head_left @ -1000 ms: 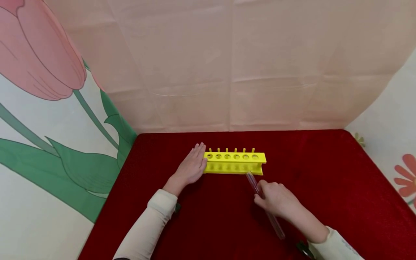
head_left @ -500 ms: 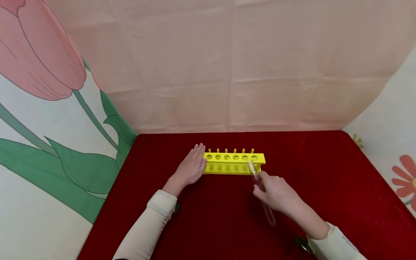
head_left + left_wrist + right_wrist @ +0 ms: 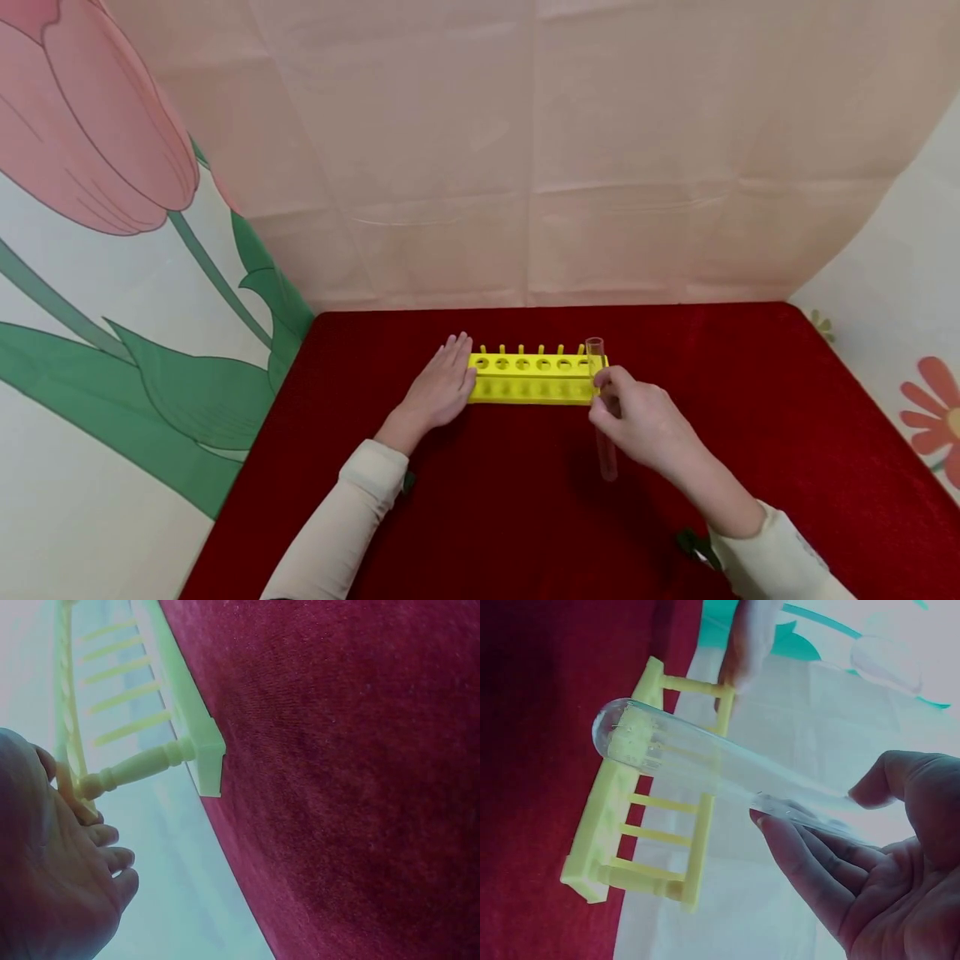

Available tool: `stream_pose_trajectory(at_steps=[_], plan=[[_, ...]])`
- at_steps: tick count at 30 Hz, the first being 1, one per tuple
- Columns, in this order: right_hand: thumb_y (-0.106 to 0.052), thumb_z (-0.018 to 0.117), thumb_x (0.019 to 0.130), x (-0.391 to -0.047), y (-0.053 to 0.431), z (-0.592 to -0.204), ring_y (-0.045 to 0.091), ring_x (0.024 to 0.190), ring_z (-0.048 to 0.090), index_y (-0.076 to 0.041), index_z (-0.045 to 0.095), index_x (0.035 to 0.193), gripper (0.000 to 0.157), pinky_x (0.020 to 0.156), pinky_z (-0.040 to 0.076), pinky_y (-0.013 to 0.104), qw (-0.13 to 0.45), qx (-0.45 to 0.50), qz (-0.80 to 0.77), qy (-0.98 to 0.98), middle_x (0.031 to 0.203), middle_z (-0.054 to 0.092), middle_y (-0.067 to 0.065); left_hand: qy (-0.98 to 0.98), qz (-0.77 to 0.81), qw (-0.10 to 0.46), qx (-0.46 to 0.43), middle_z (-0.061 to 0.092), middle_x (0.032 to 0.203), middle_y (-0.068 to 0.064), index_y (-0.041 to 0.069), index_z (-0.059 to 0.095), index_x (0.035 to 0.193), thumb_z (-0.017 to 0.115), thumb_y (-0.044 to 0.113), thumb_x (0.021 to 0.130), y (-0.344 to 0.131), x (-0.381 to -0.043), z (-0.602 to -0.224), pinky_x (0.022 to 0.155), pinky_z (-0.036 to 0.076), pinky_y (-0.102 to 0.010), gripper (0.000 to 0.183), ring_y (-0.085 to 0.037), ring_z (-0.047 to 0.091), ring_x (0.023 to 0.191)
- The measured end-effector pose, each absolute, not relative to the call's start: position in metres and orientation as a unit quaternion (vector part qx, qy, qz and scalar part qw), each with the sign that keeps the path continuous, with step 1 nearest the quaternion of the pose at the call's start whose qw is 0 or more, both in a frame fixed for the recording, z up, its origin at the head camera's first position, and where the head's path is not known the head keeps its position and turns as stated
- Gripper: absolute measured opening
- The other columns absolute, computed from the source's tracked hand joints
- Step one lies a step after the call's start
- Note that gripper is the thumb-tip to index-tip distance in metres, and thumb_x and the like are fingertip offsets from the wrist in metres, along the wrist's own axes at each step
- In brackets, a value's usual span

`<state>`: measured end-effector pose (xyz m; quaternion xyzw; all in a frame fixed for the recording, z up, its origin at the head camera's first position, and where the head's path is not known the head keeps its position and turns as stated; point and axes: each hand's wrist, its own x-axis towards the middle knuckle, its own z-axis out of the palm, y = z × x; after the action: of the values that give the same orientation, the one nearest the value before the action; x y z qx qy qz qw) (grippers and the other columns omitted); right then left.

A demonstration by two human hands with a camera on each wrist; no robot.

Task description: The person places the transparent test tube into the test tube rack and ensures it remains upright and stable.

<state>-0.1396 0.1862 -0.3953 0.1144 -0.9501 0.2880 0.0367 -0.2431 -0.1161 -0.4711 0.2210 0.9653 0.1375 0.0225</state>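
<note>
A yellow test tube rack (image 3: 532,377), with a row of round holes along its top and several pegs behind, stands on the red table. My left hand (image 3: 442,385) rests against the rack's left end with its fingers straight; the left wrist view shows the fingers (image 3: 105,836) at the rack's top edge. In my right hand (image 3: 645,417) a clear glass test tube (image 3: 606,454) is pinched between thumb and fingers. The tube is nearly upright, rounded end down, in front of the rack's right end. The right wrist view shows the tube (image 3: 697,754) overlapping the rack, with nothing visible inside.
Dark red cloth (image 3: 487,517) covers the table. A pale pink curtain (image 3: 420,150) hangs behind its back edge. Side walls carry printed flowers, a large tulip (image 3: 112,125) at left and a red flower (image 3: 933,408) at right.
My right hand has moved forward and slightly up, turning the test tube from slanted to nearly upright at the rack's right end. My left hand stays at the rack's left end.
</note>
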Motion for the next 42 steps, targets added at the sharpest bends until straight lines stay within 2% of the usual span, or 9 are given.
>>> stream_pose_trajectory(at_steps=[9,20,33,42], plan=[[-0.014,0.063,0.094,-0.145,0.184,-0.388,0.018,0.070,0.058,0.000,0.056,0.118,0.028,0.051,0.047,0.024,0.066,0.112,0.304,-0.944,0.098,0.071,0.016,0.966,0.137,0.028,0.219,0.011,0.170,-0.010,0.004,0.011,0.163,0.025,0.036,0.112,-0.117,-0.242,-0.470,0.127,0.010,-0.037,0.061,-0.026,0.008,0.157],[-0.010,0.063,0.093,-0.152,0.174,-0.382,0.018,0.076,0.064,-0.001,0.056,0.120,0.029,0.060,0.054,0.026,0.093,0.119,0.334,-0.930,0.098,0.073,0.015,0.964,0.141,0.024,0.223,0.012,0.170,-0.012,0.003,0.012,0.162,0.022,0.037,0.111,-0.116,-0.241,-0.470,0.127,0.012,-0.039,0.062,-0.027,0.010,0.157],[-0.014,0.062,0.096,-0.162,0.164,-0.379,0.025,0.087,0.069,-0.004,0.055,0.117,0.025,0.070,0.059,0.037,0.109,0.126,0.354,-0.920,0.101,0.073,0.014,0.965,0.139,0.023,0.219,0.010,0.170,-0.009,0.004,0.011,0.163,0.023,0.037,0.112,-0.116,-0.242,-0.472,0.127,0.012,-0.038,0.062,-0.025,0.009,0.157],[-0.017,0.059,0.096,-0.169,0.157,-0.375,0.024,0.088,0.070,-0.006,0.055,0.116,0.023,0.067,0.058,0.034,0.112,0.137,0.360,-0.916,0.101,0.075,0.012,0.966,0.139,0.030,0.218,0.009,0.171,-0.010,0.006,0.008,0.163,0.019,0.039,0.111,-0.116,-0.241,-0.472,0.127,0.011,-0.038,0.062,-0.025,0.007,0.157]])
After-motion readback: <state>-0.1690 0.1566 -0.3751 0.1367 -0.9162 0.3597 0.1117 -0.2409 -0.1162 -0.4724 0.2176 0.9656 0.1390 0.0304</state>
